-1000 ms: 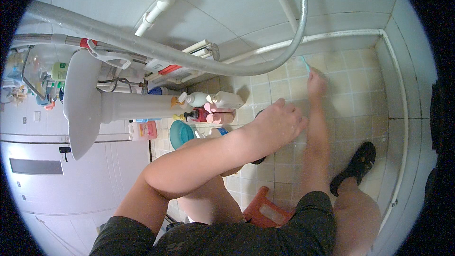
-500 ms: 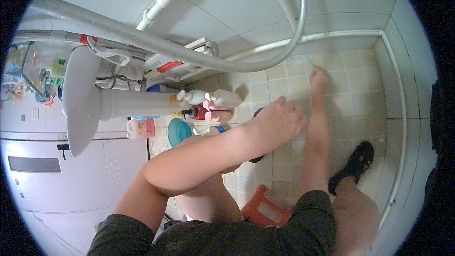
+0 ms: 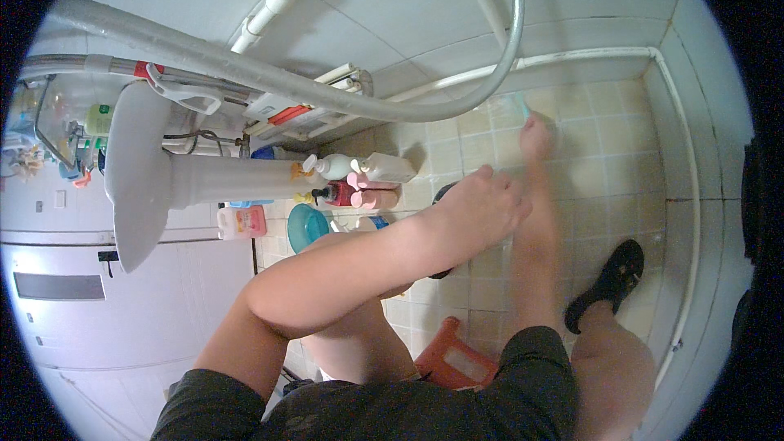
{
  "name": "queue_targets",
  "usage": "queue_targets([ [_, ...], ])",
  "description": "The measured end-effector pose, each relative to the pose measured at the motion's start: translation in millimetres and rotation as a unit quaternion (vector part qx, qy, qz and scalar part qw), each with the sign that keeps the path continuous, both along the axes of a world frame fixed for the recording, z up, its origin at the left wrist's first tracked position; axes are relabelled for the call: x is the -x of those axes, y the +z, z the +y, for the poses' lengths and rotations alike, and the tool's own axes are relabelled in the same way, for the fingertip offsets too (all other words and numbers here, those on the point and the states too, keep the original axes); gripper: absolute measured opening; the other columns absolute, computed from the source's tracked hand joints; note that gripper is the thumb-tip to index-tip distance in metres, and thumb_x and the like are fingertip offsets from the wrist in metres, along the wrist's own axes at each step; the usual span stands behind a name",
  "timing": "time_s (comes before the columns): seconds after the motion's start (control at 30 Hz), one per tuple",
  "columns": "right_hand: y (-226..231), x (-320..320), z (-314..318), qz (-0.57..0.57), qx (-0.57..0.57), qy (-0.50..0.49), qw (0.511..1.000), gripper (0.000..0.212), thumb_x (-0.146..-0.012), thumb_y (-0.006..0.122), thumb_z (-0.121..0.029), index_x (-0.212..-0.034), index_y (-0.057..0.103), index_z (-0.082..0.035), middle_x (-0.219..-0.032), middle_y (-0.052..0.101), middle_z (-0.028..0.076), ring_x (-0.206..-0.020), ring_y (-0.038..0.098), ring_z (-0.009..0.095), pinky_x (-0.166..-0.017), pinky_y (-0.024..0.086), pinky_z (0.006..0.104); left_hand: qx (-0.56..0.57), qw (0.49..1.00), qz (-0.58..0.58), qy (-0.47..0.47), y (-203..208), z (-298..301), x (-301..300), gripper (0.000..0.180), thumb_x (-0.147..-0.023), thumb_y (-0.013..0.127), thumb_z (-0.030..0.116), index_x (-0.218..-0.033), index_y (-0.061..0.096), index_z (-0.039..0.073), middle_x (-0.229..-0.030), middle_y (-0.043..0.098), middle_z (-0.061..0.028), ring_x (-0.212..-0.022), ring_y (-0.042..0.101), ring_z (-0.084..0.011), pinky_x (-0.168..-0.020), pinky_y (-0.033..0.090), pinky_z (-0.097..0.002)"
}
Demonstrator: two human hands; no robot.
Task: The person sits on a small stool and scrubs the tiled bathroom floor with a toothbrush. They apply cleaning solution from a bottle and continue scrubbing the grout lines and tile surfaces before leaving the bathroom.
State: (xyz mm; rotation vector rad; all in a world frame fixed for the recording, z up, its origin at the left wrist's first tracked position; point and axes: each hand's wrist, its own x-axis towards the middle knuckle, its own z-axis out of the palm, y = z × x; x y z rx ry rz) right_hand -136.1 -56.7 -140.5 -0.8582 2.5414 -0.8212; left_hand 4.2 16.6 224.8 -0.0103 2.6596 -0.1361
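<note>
My right hand [image 3: 536,137] reaches down to the tiled floor [image 3: 604,143] near the far wall. Its fingers are closed around a slim pale turquoise tool [image 3: 519,104], whose tip touches or nearly touches the tiles; its head is too blurred to name. Across my bent left leg lies my left forearm, and my left hand [image 3: 486,206] hangs above the floor with its fingers curled in. Nothing sticks out of that hand, though its palm is hidden. Part of the right forearm passes behind the left hand's knuckles.
Left of my hands stand several bottles, including a white bottle [image 3: 385,168], beside a teal basin [image 3: 308,227] and the white washbasin's pedestal [image 3: 237,177]. A grey hose [image 3: 359,104] loops overhead. A red plastic stool [image 3: 452,359] is beneath me; a black shoe [image 3: 618,273] is at right.
My right hand has moved a little left along the floor with the turquoise tool, which shows more now. The left hand has stayed in place.
</note>
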Motion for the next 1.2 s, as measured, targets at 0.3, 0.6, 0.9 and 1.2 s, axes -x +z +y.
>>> queue_targets([
  [0.3, 0, -49, -10, -0.020, 0.055, -0.088, 0.994, 0.024, -0.090, 0.051, -0.028, -0.094, 0.068, -0.012, -0.082, 0.067, 0.019, -0.076, 0.065, 0.040, -0.068, 0.052, 0.0513, 0.002, 1.000, 0.005, 0.002, 1, -3, -8, 0.055, -0.054, 0.079, 0.016, -0.104, 0.057, 0.008, -0.092, 0.060, -0.0036, -0.093, 0.059, -0.0201, -0.078, 0.046, -0.0316],
  [0.6, -8, -53, -13, 0.007, 0.009, -0.036, 0.999, 0.026, -0.091, 0.048, -0.028, -0.101, 0.067, -0.014, -0.081, 0.067, 0.021, -0.072, 0.065, 0.041, -0.066, 0.052, 0.0522, 0.026, 0.999, 0.017, -0.007, 9, -4, -11, 0.045, -0.063, 0.073, 0.016, -0.105, 0.058, 0.007, -0.089, 0.061, -0.0040, -0.091, 0.060, -0.0191, -0.077, 0.046, -0.0305],
  [0.9, 10, -53, -18, -0.014, 0.010, -0.018, 1.000, 0.024, -0.088, 0.053, -0.030, -0.096, 0.070, -0.015, -0.085, 0.068, 0.017, -0.078, 0.065, 0.039, -0.069, 0.052, 0.0503, 0.020, 0.998, 0.060, -0.006, 4, -2, -16, 0.037, -0.067, 0.069, 0.016, -0.102, 0.059, 0.008, -0.089, 0.062, -0.0037, -0.090, 0.060, -0.0188, -0.077, 0.045, -0.0308],
  [1.2, 6, -56, -21, -0.004, 0.037, -0.107, 0.994, 0.025, -0.089, 0.051, -0.028, -0.092, 0.071, -0.014, -0.081, 0.067, 0.017, -0.074, 0.064, 0.038, -0.067, 0.051, 0.0509, 0.026, 0.999, 0.031, -0.017, 7, 1, -10, 0.036, -0.069, 0.068, 0.016, -0.103, 0.059, 0.008, -0.088, 0.062, -0.0026, -0.089, 0.060, -0.0179, -0.076, 0.044, -0.0307],
])
